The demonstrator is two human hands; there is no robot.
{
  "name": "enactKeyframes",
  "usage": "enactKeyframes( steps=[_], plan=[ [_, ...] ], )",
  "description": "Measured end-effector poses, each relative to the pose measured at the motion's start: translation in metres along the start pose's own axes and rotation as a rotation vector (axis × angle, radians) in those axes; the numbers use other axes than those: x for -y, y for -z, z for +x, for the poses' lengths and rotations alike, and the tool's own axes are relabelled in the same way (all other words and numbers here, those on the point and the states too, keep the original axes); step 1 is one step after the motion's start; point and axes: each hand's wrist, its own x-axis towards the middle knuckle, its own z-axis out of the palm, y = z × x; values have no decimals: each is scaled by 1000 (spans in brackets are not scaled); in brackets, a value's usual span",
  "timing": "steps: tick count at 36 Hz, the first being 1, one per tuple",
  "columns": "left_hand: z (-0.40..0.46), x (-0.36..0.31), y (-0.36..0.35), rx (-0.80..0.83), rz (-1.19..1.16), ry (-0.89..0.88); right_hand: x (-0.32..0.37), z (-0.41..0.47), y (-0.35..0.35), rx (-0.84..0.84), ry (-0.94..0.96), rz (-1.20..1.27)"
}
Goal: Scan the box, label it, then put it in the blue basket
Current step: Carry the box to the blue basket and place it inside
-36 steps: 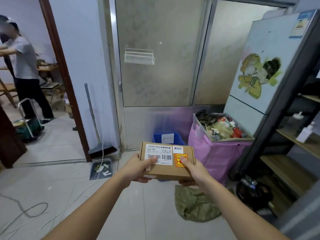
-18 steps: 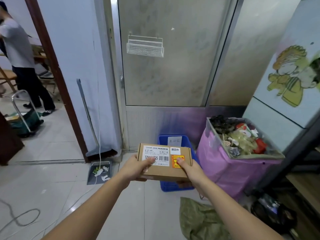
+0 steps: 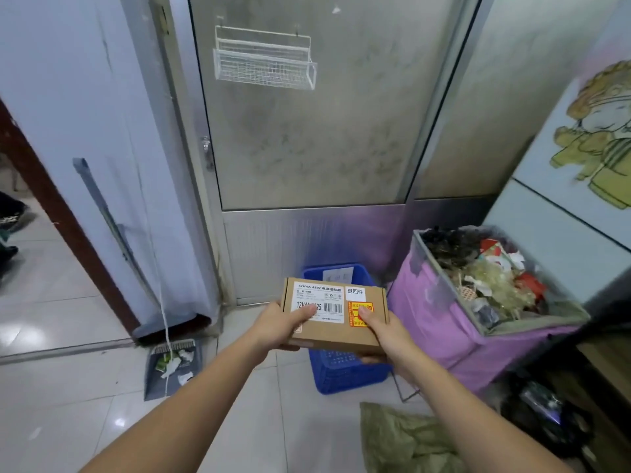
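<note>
A flat brown cardboard box [image 3: 336,331] bears a white barcode label, a small white sticker and an orange-yellow sticker on its top face. My left hand [image 3: 280,327] grips its left end, thumb on the white label. My right hand [image 3: 384,331] grips its right end, thumb on the orange sticker. I hold the box level, directly above the blue basket [image 3: 345,373], which stands on the floor against the metal door. The box hides most of the basket's inside.
A pink bin [image 3: 454,343] heaped with rubbish stands right of the basket. A green sack [image 3: 406,438] lies on the floor in front. A dustpan [image 3: 172,368] and broom [image 3: 112,227] sit at the left by the doorway. A fridge [image 3: 580,186] stands at right.
I have walked closer to the basket with the box held in both hands; the basket and pink bin now loom larger, and the box sits over the basket.
</note>
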Motion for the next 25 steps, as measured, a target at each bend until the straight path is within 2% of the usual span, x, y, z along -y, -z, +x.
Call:
enactKeyframes(
  steps=[8, 18, 25],
  plan=[
    [111, -11, -8, 96, 38, 53, -5, 91, 13, -59, -69, 37],
    [267, -28, -41, 132, 51, 141, 1, 229, 55, -87, -139, 111],
    [356, -35, -58, 190, 20, 138, 15, 312, 83, -109, -191, 129]
  ],
)
